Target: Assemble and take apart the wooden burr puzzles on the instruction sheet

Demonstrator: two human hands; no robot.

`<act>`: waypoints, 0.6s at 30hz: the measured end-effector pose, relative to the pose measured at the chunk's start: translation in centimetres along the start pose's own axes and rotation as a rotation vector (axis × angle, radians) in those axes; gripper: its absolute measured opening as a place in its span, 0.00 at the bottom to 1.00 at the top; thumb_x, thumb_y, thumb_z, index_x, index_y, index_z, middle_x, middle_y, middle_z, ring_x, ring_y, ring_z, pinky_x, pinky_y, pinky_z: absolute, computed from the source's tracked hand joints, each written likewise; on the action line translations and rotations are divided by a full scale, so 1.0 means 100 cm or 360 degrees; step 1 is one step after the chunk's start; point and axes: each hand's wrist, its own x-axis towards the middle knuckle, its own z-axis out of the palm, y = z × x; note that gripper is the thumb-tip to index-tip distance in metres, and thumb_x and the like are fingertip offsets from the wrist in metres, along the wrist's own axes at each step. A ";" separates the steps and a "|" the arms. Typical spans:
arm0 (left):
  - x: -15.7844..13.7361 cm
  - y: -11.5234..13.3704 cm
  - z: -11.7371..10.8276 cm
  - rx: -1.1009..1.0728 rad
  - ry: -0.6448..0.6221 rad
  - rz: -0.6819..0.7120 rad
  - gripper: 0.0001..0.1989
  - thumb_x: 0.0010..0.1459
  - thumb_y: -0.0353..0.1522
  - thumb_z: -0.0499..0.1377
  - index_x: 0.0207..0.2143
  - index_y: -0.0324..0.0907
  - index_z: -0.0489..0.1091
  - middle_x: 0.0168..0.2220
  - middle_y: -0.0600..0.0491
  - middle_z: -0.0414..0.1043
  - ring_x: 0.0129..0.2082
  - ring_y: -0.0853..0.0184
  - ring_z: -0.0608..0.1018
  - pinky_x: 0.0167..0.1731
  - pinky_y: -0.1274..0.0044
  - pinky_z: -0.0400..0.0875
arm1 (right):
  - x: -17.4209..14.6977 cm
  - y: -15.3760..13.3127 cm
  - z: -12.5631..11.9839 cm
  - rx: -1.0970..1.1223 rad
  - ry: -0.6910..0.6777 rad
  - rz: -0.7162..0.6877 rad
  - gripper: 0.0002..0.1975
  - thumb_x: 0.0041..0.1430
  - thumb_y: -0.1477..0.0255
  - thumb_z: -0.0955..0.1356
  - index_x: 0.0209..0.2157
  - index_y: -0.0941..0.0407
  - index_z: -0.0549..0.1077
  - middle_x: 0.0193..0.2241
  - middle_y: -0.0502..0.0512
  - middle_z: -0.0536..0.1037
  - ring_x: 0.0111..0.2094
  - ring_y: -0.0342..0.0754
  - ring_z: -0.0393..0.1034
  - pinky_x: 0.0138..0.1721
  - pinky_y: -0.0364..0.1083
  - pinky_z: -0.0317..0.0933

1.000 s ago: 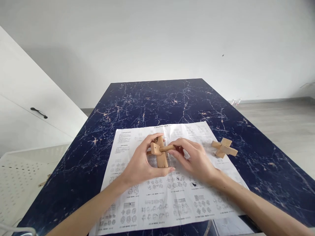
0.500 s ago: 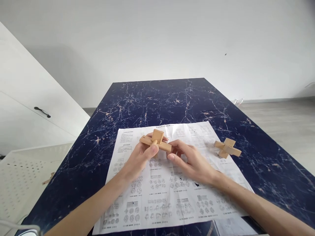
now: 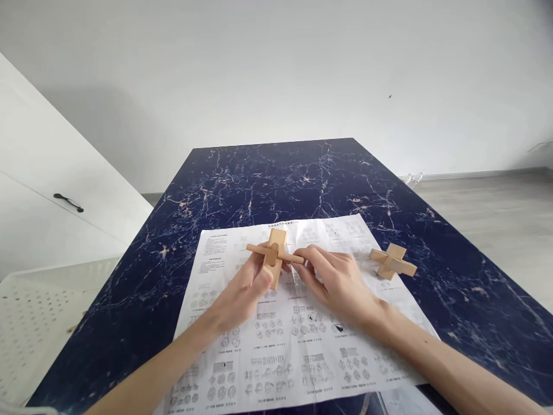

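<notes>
Over the middle of a printed instruction sheet (image 3: pixel 311 380), a wooden interlocking puzzle (image 3: pixel 277 239) of crossed flat pieces is held up. My left hand (image 3: pixel 250 285) grips its near end, thumb on the near side and the other fingers hidden behind it. My right hand (image 3: pixel 332 274) pinches the right tip of the crosswise piece between thumb and forefinger. To the right, a second wooden cross-shaped puzzle (image 3: pixel 394 262) rests at the sheet's right edge, touched by neither hand.
The dark blue marbled table (image 3: pixel 276 178) reaches away to a white wall. A white perforated basket (image 3: pixel 34 317) stands at left below a white cabinet (image 3: pixel 56 173) with a black handle. A flat item (image 3: pixel 404 400) lies partly under the sheet's near right edge.
The held puzzle has been turned: its broad piece now points away from me and the crosswise piece shows edge-on. My right fingers have come onto its right tip. The view shifted slightly.
</notes>
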 end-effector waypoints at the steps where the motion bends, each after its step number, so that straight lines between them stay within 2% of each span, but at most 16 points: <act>1: 0.000 0.000 0.000 0.0034 -0.0012 -0.0008 0.38 0.65 0.63 0.54 0.65 0.49 0.64 0.61 0.42 0.71 0.61 0.46 0.72 0.61 0.55 0.68 | 0.000 0.000 0.000 0.0029 0.0030 0.0026 0.13 0.78 0.68 0.60 0.40 0.55 0.72 0.28 0.52 0.77 0.22 0.43 0.63 0.24 0.46 0.52; 4: 0.001 0.000 0.000 0.0057 0.0013 -0.0029 0.41 0.61 0.60 0.63 0.67 0.50 0.60 0.61 0.41 0.71 0.60 0.45 0.73 0.58 0.55 0.70 | 0.000 -0.001 0.000 0.0217 0.0071 0.0166 0.14 0.79 0.67 0.60 0.37 0.54 0.70 0.26 0.50 0.75 0.22 0.43 0.63 0.24 0.45 0.54; 8: 0.006 -0.001 -0.002 -0.0014 0.0053 -0.0004 0.41 0.58 0.50 0.72 0.67 0.53 0.59 0.63 0.43 0.70 0.61 0.49 0.75 0.60 0.57 0.70 | 0.001 -0.004 -0.003 0.0425 0.0084 0.0290 0.14 0.77 0.67 0.62 0.35 0.53 0.69 0.25 0.48 0.73 0.24 0.43 0.64 0.27 0.45 0.57; 13: 0.011 -0.002 -0.011 -0.0124 0.0021 0.0096 0.46 0.52 0.42 0.77 0.68 0.53 0.60 0.67 0.44 0.68 0.65 0.49 0.73 0.64 0.57 0.67 | -0.001 -0.008 -0.005 0.0585 -0.0052 0.0301 0.16 0.77 0.66 0.61 0.33 0.54 0.69 0.26 0.48 0.72 0.24 0.43 0.64 0.28 0.44 0.58; 18: 0.012 0.003 -0.012 -0.0178 -0.0028 0.0123 0.45 0.49 0.42 0.79 0.66 0.49 0.64 0.61 0.44 0.72 0.62 0.49 0.75 0.64 0.55 0.67 | -0.003 -0.010 -0.005 0.0591 -0.0092 0.0271 0.15 0.77 0.66 0.61 0.35 0.54 0.70 0.27 0.49 0.74 0.25 0.44 0.65 0.29 0.45 0.59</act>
